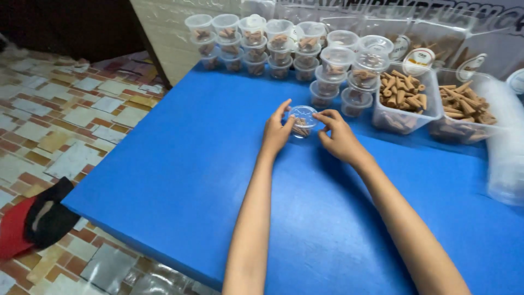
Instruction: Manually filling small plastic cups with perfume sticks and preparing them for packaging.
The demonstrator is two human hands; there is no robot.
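Both hands meet at 1 small clear cup standing near the middle of the blue surface. The left hand closes its grip on the cup's left side, fingers curved around the wall, probably to keep it from sliding. The right hand grips the right edge with thumb and fingertips on the clear lid, as if pressing it down onto the rim. Inside the cup lie some brown cone-shaped pieces (too small to count).

Both forearms reach forward from the lower edge of the view, wrists low and close to the surface, the elbows apart.

Behind the cup, stacked filled cups stand in rows by the wall, and 2 open clear tubs of the same brown cones sit to the right, within easy reach of the right hand
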